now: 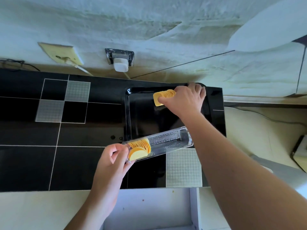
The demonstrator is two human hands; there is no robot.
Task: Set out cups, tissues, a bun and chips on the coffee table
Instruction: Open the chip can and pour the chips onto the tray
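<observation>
My right hand (184, 100) is closed around a short stack of chips (163, 97), fingers curled over the top and thumb underneath, so the grip is pressed tight on the stack. It sits over the far right corner of the black tray (131, 117), close to the rim; I cannot tell whether the chips touch the tray floor. My left hand (113, 161) pinches the near end of the clear plastic chip holder (167, 141) between thumb and fingertips, the other fingers loosely curled. The holder lies at a slant across the tray's near edge, its far end over the tray and its near end over the desk (29, 163).

The chips are thin, pale yellow, curved discs packed on edge. I count two groups: the one in my right hand and a second stack (140, 149) left in the holder's near end, with the front few leaning flat. The rest of the holder is bare and ribbed. One tray, one holder, both toward the desk's right edge.
</observation>
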